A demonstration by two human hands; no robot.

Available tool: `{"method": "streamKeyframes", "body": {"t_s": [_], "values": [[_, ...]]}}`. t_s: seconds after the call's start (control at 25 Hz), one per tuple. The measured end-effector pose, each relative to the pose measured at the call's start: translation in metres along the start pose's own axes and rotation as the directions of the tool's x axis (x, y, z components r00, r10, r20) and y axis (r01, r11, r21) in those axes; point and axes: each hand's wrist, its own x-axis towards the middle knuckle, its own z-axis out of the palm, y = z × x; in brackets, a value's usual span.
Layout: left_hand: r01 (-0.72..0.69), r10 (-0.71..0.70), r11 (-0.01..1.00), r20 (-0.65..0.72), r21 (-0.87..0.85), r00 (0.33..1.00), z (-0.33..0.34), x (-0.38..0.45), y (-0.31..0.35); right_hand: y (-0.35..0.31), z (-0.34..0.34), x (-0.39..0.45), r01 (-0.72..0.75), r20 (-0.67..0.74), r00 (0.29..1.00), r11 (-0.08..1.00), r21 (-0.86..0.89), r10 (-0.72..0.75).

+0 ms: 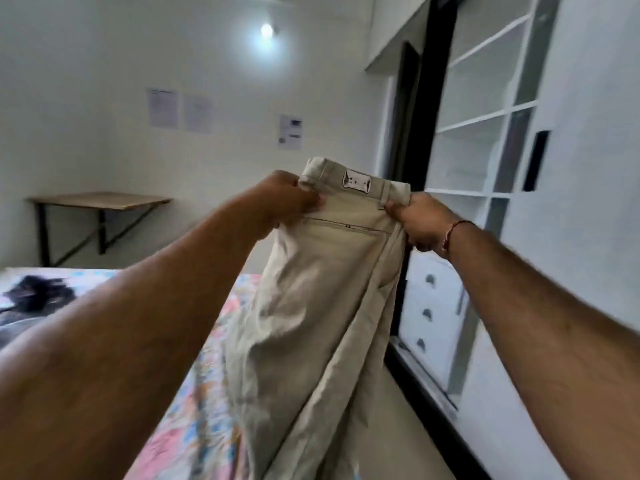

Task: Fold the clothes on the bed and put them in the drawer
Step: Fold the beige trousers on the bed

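A pair of pale beige cotton trousers [322,289] hangs in the air in front of the person, held up by its waistband, with the legs falling down and out of the bottom of the view. The left hand [289,199] grips the left end of the waistband, its fingers curled round the rolled fabric edge; the right hand [420,221] pinches the right end beside a belt loop, with a thin red thread band [452,233] round its wrist. Between the two hands the waistband is stretched level, showing a small white label and, just below it, a welt pocket. The trousers hang over the near edge of a bed covered in a pink, blue and white patterned sheet [197,393]. On the far left of that sheet lies a dark crumpled garment [38,294], blurred. Behind the bed a wooden table on black metal legs [100,202] stands against a white wall with three paper sheets [197,112] stuck to it and a lit bulb higher up. To the right are white open shelves [485,109] and, below them, white drawers with recessed handles [429,306].
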Motion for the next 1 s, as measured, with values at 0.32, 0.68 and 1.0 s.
{"method": "streamKeyframes", "body": {"t_s": [0.32,0.68,1.0], "values": [[-0.286,0.287,0.947,0.014,0.145,0.958,0.179,0.038,0.169,0.026,-0.228,0.010,0.052,-0.553,0.833,0.998,0.026,-0.029],[-0.125,0.149,0.977,0.134,-0.170,0.980,0.229,0.010,0.205,0.028,-0.288,-0.071,-0.062,-0.469,0.882,0.982,-0.180,-0.030],[-0.013,0.043,0.987,0.184,-0.160,0.982,0.259,0.013,0.102,0.113,-0.232,-0.058,-0.168,-0.403,0.913,0.960,-0.226,0.064]]}}
